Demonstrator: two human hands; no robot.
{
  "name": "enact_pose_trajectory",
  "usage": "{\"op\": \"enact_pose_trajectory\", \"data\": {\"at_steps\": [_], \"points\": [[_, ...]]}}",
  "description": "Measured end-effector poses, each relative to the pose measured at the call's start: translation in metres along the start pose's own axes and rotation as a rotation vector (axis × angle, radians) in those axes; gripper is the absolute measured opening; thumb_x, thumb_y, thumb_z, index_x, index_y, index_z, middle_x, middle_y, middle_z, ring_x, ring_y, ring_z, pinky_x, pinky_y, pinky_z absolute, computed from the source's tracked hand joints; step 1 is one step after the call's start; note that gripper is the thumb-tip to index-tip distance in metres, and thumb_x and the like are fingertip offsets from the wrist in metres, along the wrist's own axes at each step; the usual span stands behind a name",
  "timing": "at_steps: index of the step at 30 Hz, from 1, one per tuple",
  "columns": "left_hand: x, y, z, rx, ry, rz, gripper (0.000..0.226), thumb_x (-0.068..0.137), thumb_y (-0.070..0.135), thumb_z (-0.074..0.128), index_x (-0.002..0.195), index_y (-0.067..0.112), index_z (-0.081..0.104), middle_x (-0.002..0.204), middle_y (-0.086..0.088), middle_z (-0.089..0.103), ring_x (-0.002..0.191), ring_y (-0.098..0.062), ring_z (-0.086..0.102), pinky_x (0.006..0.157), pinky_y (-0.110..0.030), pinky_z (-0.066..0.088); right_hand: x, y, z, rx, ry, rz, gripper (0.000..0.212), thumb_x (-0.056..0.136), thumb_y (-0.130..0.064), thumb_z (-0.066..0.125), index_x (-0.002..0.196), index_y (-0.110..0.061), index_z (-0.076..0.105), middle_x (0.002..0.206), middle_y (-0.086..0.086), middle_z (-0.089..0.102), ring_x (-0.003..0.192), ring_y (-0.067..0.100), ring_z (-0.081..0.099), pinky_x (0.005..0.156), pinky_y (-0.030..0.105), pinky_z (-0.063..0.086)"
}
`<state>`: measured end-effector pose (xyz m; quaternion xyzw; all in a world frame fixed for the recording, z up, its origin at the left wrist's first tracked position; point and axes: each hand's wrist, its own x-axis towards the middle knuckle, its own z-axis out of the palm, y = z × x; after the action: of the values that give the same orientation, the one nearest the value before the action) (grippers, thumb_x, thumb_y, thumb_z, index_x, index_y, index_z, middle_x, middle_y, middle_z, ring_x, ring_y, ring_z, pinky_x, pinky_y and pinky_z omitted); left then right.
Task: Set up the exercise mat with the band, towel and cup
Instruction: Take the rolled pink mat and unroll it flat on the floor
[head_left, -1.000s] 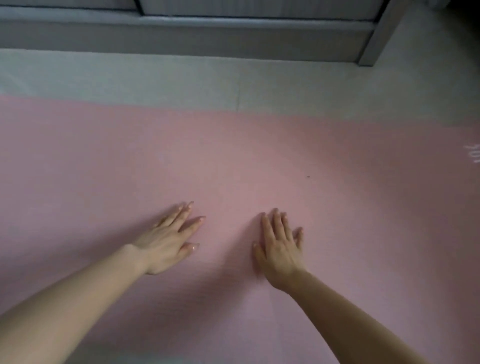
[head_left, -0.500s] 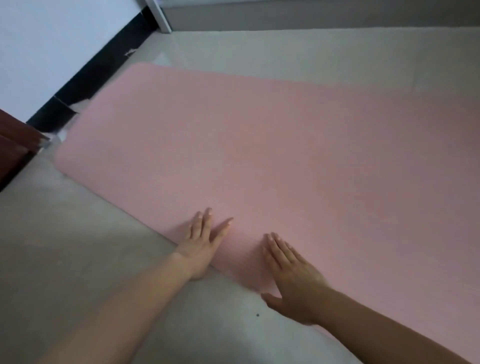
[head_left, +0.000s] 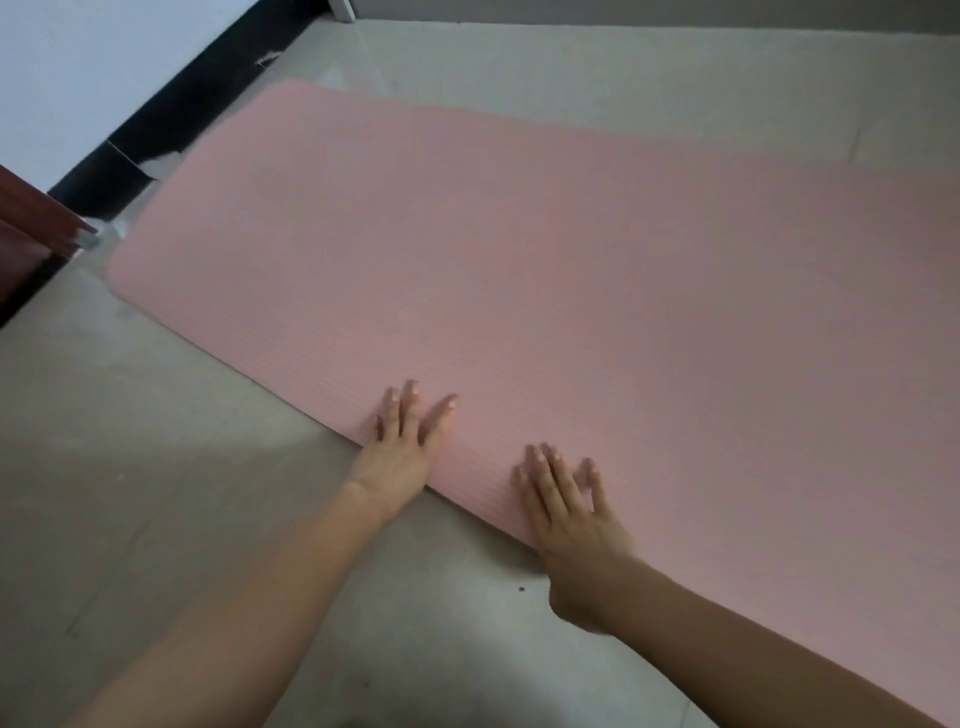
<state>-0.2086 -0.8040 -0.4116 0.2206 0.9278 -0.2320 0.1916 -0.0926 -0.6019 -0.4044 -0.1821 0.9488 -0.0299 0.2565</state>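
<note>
Hands lay flat and open, gripping nothing, on the near long edge of a ribbed pink foam exercise mat (head_left: 519, 249). Left hand (head_left: 402, 447) sat slightly farther along than right hand (head_left: 569, 512); the mat's long axis ran from the far left towards the near right across the pale floor (head_left: 130, 441).

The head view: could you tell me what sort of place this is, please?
Probably a room in a home: a pink exercise mat lies on a pale tiled floor, beside a white wall with dark skirting.

Grey floor (head_left: 130, 467), black skirting (head_left: 171, 109), white wall (head_left: 78, 67).
</note>
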Motion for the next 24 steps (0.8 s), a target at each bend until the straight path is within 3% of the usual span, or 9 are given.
{"op": "enact_pose_trajectory", "data": {"at_steps": [3, 7, 11, 14, 19, 24], "points": [[-0.003, 0.0, -0.001, 0.027, -0.039, 0.0, 0.073, 0.09, -0.003, 0.019, 0.146, 0.011, -0.026, 0.154, -0.035, -0.019, 0.14, -0.057, -0.014, 0.119, -0.057, 0.002, -0.005, 0.011, 0.005, 0.095, 0.071, -0.018, 0.082, 0.098, -0.023, 0.033, 0.145, -0.016, -0.034, 0.15, 0.009, -0.045, 0.135, 0.036, -0.043, 0.116, 0.052, -0.02], [-0.01, 0.005, -0.004, 0.014, -0.061, 0.013, 0.08, 0.077, -0.009, 0.01, 0.144, 0.012, -0.028, 0.15, -0.041, -0.018, 0.139, -0.058, -0.014, 0.119, -0.057, -0.006, -0.014, 0.02, 0.007, 0.125, 0.062, -0.095, 0.077, 0.102, -0.032, 0.029, 0.146, -0.02, -0.033, 0.151, 0.005, -0.043, 0.134, 0.032, -0.044, 0.116, 0.05, -0.021], [-0.019, 0.006, -0.001, 0.012, -0.09, 0.029, 0.084, 0.066, -0.006, 0.002, 0.143, 0.009, -0.031, 0.15, -0.04, -0.02, 0.138, -0.059, -0.016, 0.118, -0.058, -0.005, -0.02, 0.019, 0.011, 0.119, 0.048, -0.113, 0.076, 0.102, -0.034, 0.028, 0.147, -0.023, -0.032, 0.152, 0.003, -0.042, 0.136, 0.03, -0.043, 0.117, 0.05, -0.019], [-0.024, 0.009, 0.01, 0.021, -0.076, 0.037, 0.079, 0.07, -0.005, -0.002, 0.143, 0.008, -0.03, 0.148, -0.03, -0.035, 0.137, -0.059, -0.019, 0.117, -0.061, -0.002, -0.023, 0.018, 0.015, 0.079, 0.023, -0.126, 0.075, 0.101, -0.036, 0.027, 0.147, -0.025, -0.031, 0.151, 0.003, -0.043, 0.135, 0.03, -0.044, 0.115, 0.051, -0.022], [-0.028, 0.016, 0.019, -0.183, -0.076, -0.068, 0.09, 0.087, 0.001, 0.034, 0.144, 0.018, -0.033, 0.15, -0.03, -0.033, 0.138, -0.056, -0.023, 0.115, -0.064, 0.016, -0.017, 0.034, -0.006, 0.066, -0.093, -0.138, 0.068, 0.098, -0.06, 0.015, 0.154, -0.03, -0.009, 0.16, -0.001, -0.024, 0.144, 0.023, -0.029, 0.119, 0.044, -0.017], [-0.028, -0.005, -0.026, -0.524, -0.278, -0.096, 0.092, 0.09, 0.01, 0.048, 0.151, 0.029, -0.018, 0.16, -0.016, -0.018, 0.147, -0.038, -0.016, 0.117, -0.06, 0.009, -0.011, 0.063, -0.087, -0.051, -0.159, -0.073, 0.067, 0.1, -0.056, 0.019, 0.156, -0.025, -0.002, 0.164, 0.001, -0.009, 0.149, 0.019, -0.016, 0.121, 0.043, -0.007]]}}
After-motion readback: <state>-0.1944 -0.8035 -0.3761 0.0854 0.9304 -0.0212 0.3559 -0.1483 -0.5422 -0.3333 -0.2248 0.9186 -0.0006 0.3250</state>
